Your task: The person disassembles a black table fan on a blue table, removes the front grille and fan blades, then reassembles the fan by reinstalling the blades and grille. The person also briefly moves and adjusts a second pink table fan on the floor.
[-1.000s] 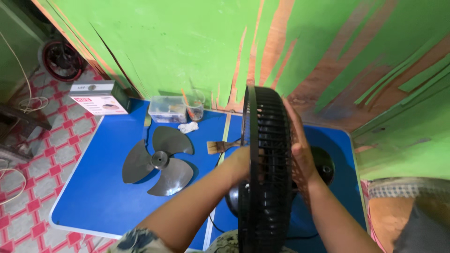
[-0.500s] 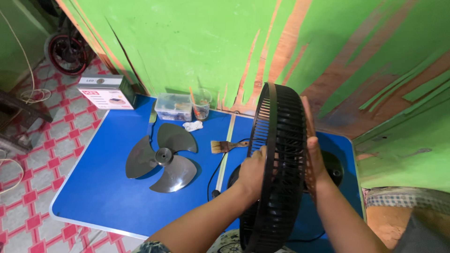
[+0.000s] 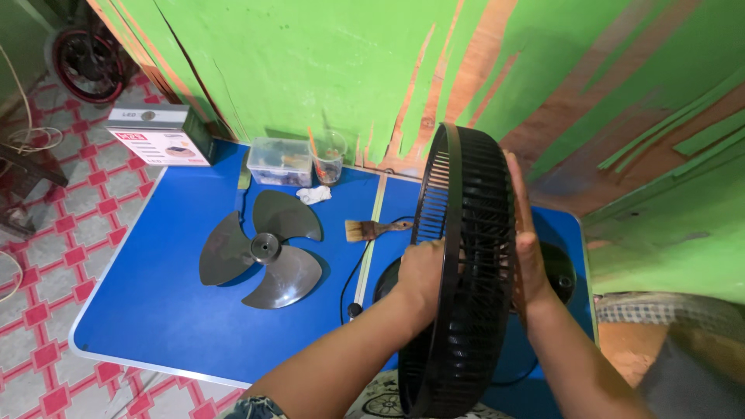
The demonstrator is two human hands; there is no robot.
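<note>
1. Broadly, the desk (image 3: 155, 310) is blue and stands against a green wall (image 3: 310, 62); the floor (image 3: 70, 225) to its left is red and white tile.
2. Upright over the right half of the desk stands the black fan guard (image 3: 466, 271), seen edge-on, its front and back grilles already together.
3. Pressed flat against the guard's right face is the right hand (image 3: 528, 240), fingers straight and pointing up.
4. On the guard's left rim the left hand (image 3: 423, 271) is closed, gripping low on the edge, so both hands clamp the guard between them.
5. By my judgement the fan is still apart: the grey three-blade propeller (image 3: 264, 256) lies loose on the desk, well left of the guard, not mounted inside it.
6. Behind the guard a dark round base (image 3: 563, 268) shows partly; how it joins I cannot tell.
7. Smaller things: a white box (image 3: 159, 136), a clear tub (image 3: 279, 161), a cup (image 3: 329, 155), a brush (image 3: 372, 229) and a rag (image 3: 313, 194).
</note>
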